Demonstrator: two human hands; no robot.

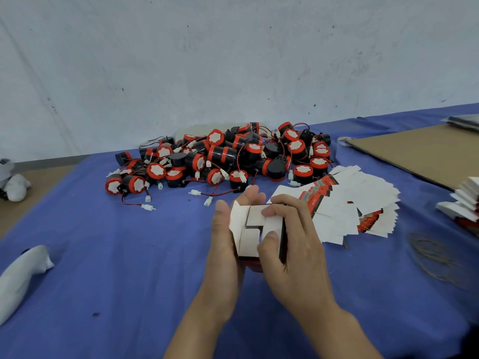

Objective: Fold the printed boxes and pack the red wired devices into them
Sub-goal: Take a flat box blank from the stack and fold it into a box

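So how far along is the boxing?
Early, by the look of it. Done: no packed box is clearly in view. In hand: one printed box, gripped by left hand and right hand, end flaps half tucked. Left: a big pile of red wired devices loose and a fanned stack of flat boxes unfolded on the blue cloth.

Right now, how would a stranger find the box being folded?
On the blue cloth, before the heap of red devices, the left hand and right hand meet. They hold one box: unlike the flat boxes fanned beside it, it is folded up.
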